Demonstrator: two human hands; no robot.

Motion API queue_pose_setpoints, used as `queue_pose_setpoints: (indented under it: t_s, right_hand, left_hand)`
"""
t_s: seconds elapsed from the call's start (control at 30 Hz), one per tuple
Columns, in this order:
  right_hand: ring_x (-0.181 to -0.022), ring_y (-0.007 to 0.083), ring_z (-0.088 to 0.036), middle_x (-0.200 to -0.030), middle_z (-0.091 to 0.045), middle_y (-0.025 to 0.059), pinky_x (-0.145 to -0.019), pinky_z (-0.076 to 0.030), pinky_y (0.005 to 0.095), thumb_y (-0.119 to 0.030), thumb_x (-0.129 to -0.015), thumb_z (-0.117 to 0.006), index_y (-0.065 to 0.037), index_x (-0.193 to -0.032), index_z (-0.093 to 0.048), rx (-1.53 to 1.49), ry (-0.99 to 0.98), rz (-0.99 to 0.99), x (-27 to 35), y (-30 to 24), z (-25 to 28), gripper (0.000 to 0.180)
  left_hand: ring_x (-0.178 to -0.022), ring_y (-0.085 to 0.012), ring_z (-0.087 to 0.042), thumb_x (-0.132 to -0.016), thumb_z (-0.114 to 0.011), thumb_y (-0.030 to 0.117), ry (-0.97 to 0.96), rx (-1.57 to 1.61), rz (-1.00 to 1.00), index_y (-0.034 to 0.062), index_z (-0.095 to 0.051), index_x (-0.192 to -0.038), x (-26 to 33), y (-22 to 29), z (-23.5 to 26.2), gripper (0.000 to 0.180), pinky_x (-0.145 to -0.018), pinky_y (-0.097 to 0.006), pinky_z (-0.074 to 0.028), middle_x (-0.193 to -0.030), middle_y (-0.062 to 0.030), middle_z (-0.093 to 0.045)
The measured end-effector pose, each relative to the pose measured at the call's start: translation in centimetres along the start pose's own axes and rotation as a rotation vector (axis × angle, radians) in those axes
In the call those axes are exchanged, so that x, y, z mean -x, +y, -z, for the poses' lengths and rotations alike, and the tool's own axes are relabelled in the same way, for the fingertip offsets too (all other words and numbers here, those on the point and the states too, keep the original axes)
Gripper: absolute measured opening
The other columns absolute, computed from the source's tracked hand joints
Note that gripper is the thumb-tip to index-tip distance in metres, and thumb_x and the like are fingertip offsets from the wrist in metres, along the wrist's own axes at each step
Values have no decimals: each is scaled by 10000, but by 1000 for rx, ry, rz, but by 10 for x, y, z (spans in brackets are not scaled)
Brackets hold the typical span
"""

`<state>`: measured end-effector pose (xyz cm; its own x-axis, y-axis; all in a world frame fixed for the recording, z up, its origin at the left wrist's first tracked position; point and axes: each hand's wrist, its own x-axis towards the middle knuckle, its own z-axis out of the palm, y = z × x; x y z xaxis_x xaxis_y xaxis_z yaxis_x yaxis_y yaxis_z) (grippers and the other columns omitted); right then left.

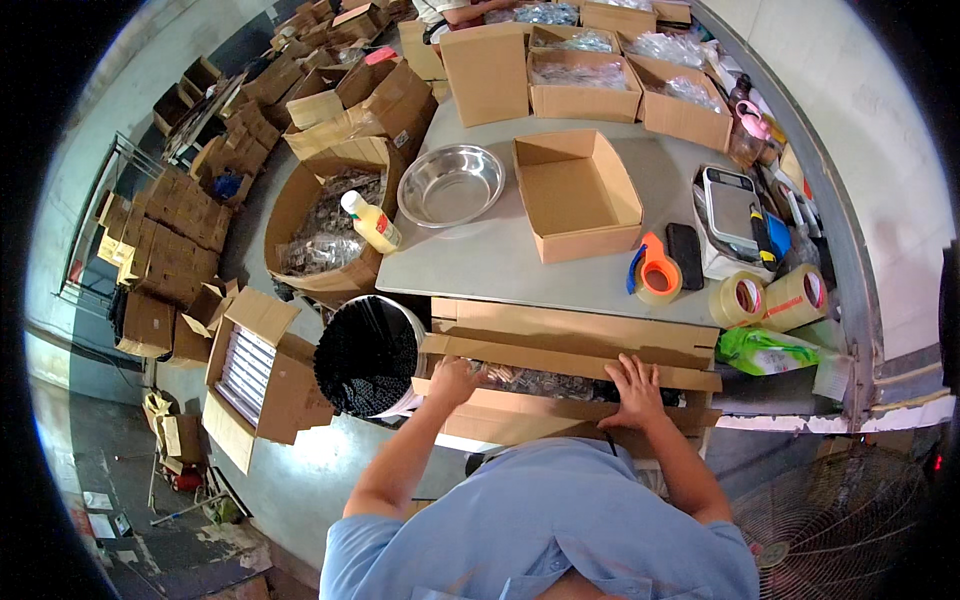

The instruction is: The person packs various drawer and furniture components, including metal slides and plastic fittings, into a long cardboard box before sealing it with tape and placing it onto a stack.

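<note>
A long, narrow cardboard box (575, 322) lies right in front of me, its long flaps standing apart. Between the flaps shows a row of small, shiny packed items (540, 382), too small to make out. At the box's left end, my left hand (453, 382) has its fingers curled over the cardboard edge. Toward the right end, my right hand (634, 392) lies on the flaps with fingers spread. The flaps and both hands hide part of the contents.
Left of the box stands a white bucket (415, 335) full of black rods. On the grey table (470, 270) are a steel bowl (450, 186), an open cardboard box (580, 195), an orange tape dispenser (657, 270), a phone (685, 257) and a scale (731, 205). A fan (840, 530) stands lower right.
</note>
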<state>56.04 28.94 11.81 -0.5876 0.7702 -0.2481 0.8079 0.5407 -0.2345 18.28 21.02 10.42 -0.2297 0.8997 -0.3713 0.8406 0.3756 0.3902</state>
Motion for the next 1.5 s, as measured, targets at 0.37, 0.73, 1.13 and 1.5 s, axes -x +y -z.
queue_pose_setpoints:
  t_s: [0.37,0.73,1.13,1.5]
  right_hand:
    - [-1303,371,-264,-1377,-298,137,-1048,-181,618,-569,-518,-789,-287,-1333,-429,25,67,98,7,3,2,935]
    - [-1278,361,-293,-1359,-332,153,-1086,-167,545,-512,-480,-822,-190,-1376,-332,177,9,60,23,51,-2,1070]
    - [-1310,375,-253,-1382,-322,133,-1073,-129,621,-506,-510,-809,-139,-1426,-202,123,-61,-84,21,64,-4,1159]
    - [-966,439,-536,-1107,-477,257,-819,-459,476,-335,-729,-714,-162,-1178,-524,-89,240,-217,-164,56,89,517]
  left_hand:
    - [-1330,-346,-267,-611,-739,563,-95,-489,-572,133,-460,-1286,19,58,2,848,-1039,-571,-253,-1419,-159,-327]
    - [-1309,-309,-283,-583,-722,562,-239,-556,-600,281,-190,-1456,-11,92,-18,1061,-1043,-563,-182,-1423,-123,-305]
    - [-1305,-395,-270,-729,-604,601,37,-379,-1060,342,-365,-1379,-23,193,-107,740,-951,-648,-269,-1481,-112,-233]
    - [-1297,-393,-291,-809,-520,574,-59,-270,-1092,330,-359,-1385,-29,210,-111,646,-929,-643,-303,-1501,-40,-227]
